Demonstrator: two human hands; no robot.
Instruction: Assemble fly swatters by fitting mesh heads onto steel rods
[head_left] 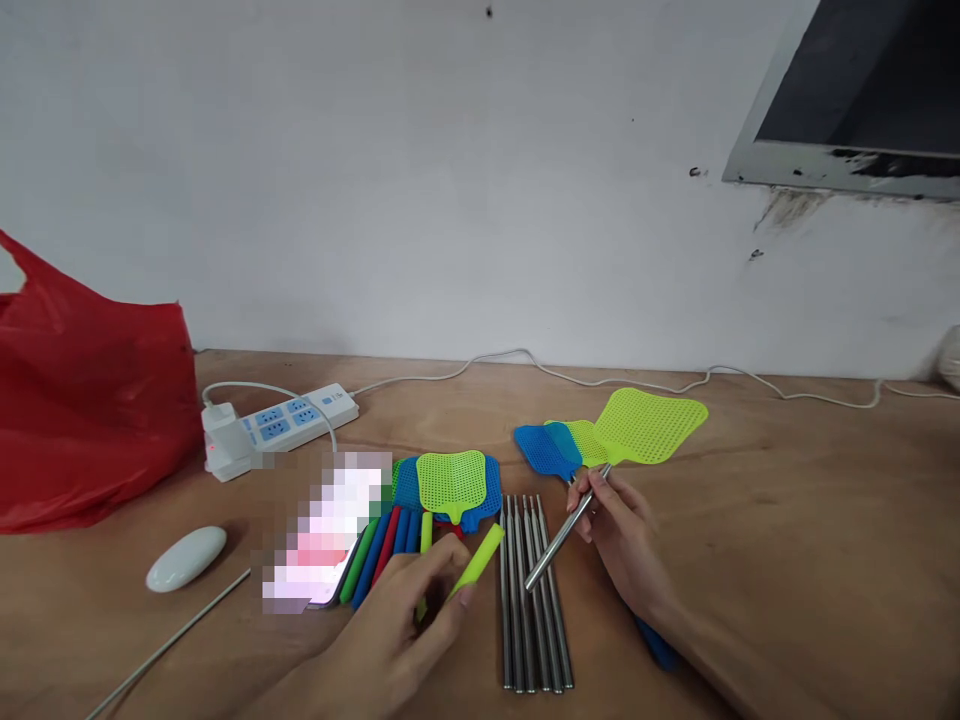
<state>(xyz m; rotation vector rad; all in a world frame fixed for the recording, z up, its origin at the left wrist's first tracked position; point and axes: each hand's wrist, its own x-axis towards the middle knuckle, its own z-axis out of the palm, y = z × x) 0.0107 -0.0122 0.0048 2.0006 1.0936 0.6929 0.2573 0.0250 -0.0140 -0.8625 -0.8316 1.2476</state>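
My left hand (405,625) is closed on a lime-green plastic handle sleeve (480,558), held tilted just left of a row of several steel rods (534,600) lying on the wooden table (787,560). My right hand (626,545) pinches the steel rod (559,545) of a lime-green fly swatter (649,425), whose mesh head rests over the blue and green swatter heads (555,447). A second stack of swatter heads (450,482) lies by several coloured handle sleeves (386,550).
A red plastic bag (82,400) fills the left side. A white power strip (274,425) with its cable lies behind, a white mouse (186,557) sits front left, and a phone (322,545) lies beside the sleeves. A blue sleeve (658,645) pokes out under my right wrist.
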